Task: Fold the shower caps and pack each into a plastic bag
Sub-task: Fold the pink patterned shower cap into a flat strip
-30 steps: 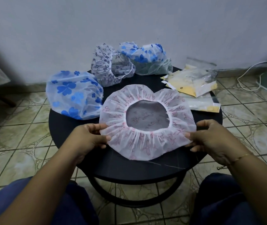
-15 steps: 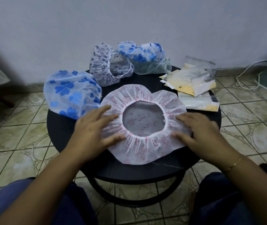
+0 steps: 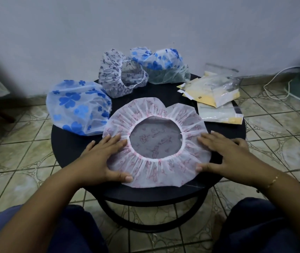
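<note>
Pink-print shower cap (image 3: 156, 143) lies flat, opening up, on round dark worktop (image 3: 69, 143); left hand (image 3: 100, 157) and right hand (image 3: 225, 156) press its sides, fingers straight; no fold made yet; three other caps (image 3: 78, 108) unfolded, plastic bags (image 3: 211, 92) unfilled; task barely begun.

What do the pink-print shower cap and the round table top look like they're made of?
Pink-print shower cap: probably thin translucent plastic film, matte; the dark top shows through it, and its rim is gathered. Table: dark, smooth, faintly glossy, perhaps painted wood or laminate; can't tell.
</note>
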`<state>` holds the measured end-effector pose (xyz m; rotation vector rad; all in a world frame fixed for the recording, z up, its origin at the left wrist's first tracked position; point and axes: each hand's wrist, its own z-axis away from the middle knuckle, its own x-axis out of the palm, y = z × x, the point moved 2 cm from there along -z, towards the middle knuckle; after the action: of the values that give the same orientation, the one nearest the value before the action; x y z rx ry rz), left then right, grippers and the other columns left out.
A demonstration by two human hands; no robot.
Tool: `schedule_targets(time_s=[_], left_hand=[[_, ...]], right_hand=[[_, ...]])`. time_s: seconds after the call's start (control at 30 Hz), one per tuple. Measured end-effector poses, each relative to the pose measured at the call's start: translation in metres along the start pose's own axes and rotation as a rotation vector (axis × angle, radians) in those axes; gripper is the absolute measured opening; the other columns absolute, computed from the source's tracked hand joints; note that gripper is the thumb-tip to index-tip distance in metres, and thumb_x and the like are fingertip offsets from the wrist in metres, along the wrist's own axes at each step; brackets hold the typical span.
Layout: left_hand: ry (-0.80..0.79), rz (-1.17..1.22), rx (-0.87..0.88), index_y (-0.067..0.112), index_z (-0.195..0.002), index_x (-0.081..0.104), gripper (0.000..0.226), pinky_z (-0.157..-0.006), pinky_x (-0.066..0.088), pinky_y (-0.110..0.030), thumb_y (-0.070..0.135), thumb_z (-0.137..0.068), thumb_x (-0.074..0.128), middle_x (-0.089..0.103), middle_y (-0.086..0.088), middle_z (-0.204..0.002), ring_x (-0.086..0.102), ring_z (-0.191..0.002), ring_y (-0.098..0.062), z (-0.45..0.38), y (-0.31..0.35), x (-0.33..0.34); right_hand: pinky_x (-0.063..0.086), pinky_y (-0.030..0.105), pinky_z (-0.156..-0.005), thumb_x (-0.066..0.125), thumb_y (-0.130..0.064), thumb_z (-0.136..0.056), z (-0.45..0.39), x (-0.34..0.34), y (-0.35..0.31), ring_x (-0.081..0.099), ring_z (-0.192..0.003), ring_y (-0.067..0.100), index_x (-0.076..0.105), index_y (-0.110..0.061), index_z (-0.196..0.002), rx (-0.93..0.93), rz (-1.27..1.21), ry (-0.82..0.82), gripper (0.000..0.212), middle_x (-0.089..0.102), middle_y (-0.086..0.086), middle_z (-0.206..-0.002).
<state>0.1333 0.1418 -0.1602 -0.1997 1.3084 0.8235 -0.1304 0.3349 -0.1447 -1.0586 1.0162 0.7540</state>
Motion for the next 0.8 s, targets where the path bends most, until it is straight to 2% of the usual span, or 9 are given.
schedule_targets(time_s=[0.07,0.13,0.27,0.4,0.47,0.57,0.63,0.7,0.8], left_hand=[[0.143,0.009,0.025,0.053,-0.14,0.021,0.114,-0.117,0.001,-0.033,0.102,-0.038,0.03,0.008,0.033,-0.147,0.002,-0.139,0.006,0.004,0.007,-0.003],[0.268,0.008,0.063,0.054,-0.131,0.039,0.104,-0.111,0.012,-0.029,0.103,-0.04,0.025,0.026,0.038,-0.137,0.021,-0.133,0.008,0.006,0.017,-0.005],[0.497,0.17,0.15,0.043,-0.107,0.065,0.076,-0.102,0.035,-0.034,0.093,-0.061,0.032,0.048,0.035,-0.113,0.046,-0.111,0.007,0.003,0.032,0.0],[0.466,0.004,0.072,0.037,-0.109,0.064,0.09,-0.095,0.029,-0.031,0.092,-0.064,0.008,0.05,0.022,-0.131,0.045,-0.121,-0.002,0.0,0.033,0.002],[0.445,-0.074,0.059,0.036,-0.101,0.066,0.081,-0.085,0.03,-0.028,0.084,-0.07,0.009,0.058,0.022,-0.117,0.052,-0.109,-0.002,0.003,0.035,0.003],[0.574,-0.032,0.098,0.031,-0.083,0.068,0.056,-0.076,0.038,-0.03,0.068,-0.081,0.026,0.062,0.018,-0.096,0.058,-0.09,-0.008,0.007,0.037,0.001],[0.663,-0.062,0.11,0.031,-0.086,0.069,0.047,-0.083,0.038,-0.031,0.064,-0.081,0.037,0.062,0.013,-0.112,0.056,-0.105,-0.012,0.006,0.034,0.004],[0.615,-0.09,0.072,0.034,-0.095,0.068,0.049,-0.086,0.032,-0.031,0.067,-0.079,0.035,0.056,0.014,-0.126,0.052,-0.116,-0.01,0.005,0.032,0.006],[0.58,-0.055,0.102,0.033,-0.091,0.069,0.053,-0.071,0.037,-0.026,0.067,-0.079,0.029,0.064,0.021,-0.102,0.06,-0.091,-0.004,0.007,0.038,0.006]], right_hand=[[0.011,0.023,-0.094,0.037,-0.081,-0.061,0.003,-0.005,0.0,0.018,-0.136,-0.003,0.04,-0.037,-0.139,0.019,-0.048,0.192,0.089,0.03,-0.022,-0.147],[0.016,0.025,-0.087,0.041,-0.08,-0.071,0.004,-0.006,0.0,0.036,-0.124,0.007,0.056,-0.033,-0.127,0.032,-0.037,0.326,0.075,0.052,-0.013,-0.131],[0.024,0.032,-0.084,0.024,-0.082,-0.076,0.004,0.002,-0.009,0.044,-0.109,0.013,0.062,-0.031,-0.118,0.12,0.044,0.31,0.076,0.058,-0.009,-0.11],[0.023,0.035,-0.092,0.007,-0.094,-0.058,0.007,0.005,-0.013,0.037,-0.12,0.011,0.043,-0.037,-0.135,0.135,0.2,0.208,0.102,0.049,-0.014,-0.128],[0.019,0.036,-0.095,0.015,-0.093,-0.064,0.008,0.002,-0.013,0.029,-0.13,0.009,0.035,-0.037,-0.14,0.13,0.14,0.214,0.096,0.041,-0.015,-0.141],[0.011,0.032,-0.096,0.028,-0.081,-0.077,0.008,0.0,-0.016,0.016,-0.138,0.009,0.032,-0.039,-0.141,0.133,0.139,0.255,0.076,0.024,-0.013,-0.153],[0.014,0.031,-0.095,0.04,-0.069,-0.083,0.009,0.0,-0.018,0.023,-0.134,0.011,0.041,-0.037,-0.137,0.144,0.144,0.31,0.063,0.033,-0.01,-0.147],[0.018,0.033,-0.091,0.04,-0.068,-0.081,0.011,0.0,-0.021,0.035,-0.123,0.011,0.05,-0.036,-0.129,0.139,0.154,0.327,0.059,0.048,-0.012,-0.133],[0.019,0.035,-0.095,0.028,-0.074,-0.08,0.011,0.001,-0.023,0.038,-0.121,0.007,0.047,-0.035,-0.131,0.149,0.17,0.249,0.067,0.053,-0.015,-0.128]])
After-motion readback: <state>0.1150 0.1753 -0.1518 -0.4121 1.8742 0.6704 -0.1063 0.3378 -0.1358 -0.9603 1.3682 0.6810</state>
